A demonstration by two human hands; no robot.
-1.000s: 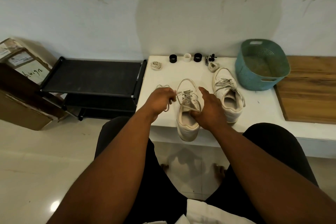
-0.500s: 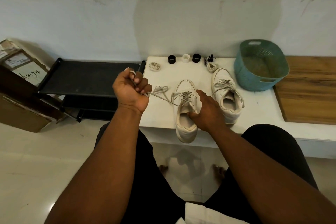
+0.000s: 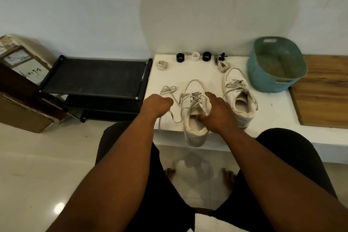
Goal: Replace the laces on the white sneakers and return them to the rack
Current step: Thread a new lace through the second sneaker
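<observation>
1. Nearest me, my right hand [image 3: 216,114] grips the near sneaker [image 3: 194,115] at its opening, thumb tucked inside against the tongue and fingers curled over its right side.
2. That sneaker lies on the white table [image 3: 188,73] with its heel hanging over the near edge and its toe pointing at the wall.
3. My left hand [image 3: 157,105] sits just left of the sneaker, fingers curled under; a loose lace [image 3: 176,109] trails from beneath it, but I cannot tell whether the fingers actually pinch it.
4. The lace loops left of the sneaker and one end hangs over the table edge.
5. The second sneaker [image 3: 238,96] stands just right of the first, laced.
6. Beyond the sneaker lie two coiled laces [image 3: 162,65], near three small rings [image 3: 195,56] by the wall.
7. A teal basket [image 3: 276,79] stands to the far right of the sneaker.
8. The black rack [image 3: 94,77] stands left of the table, touching it.
</observation>
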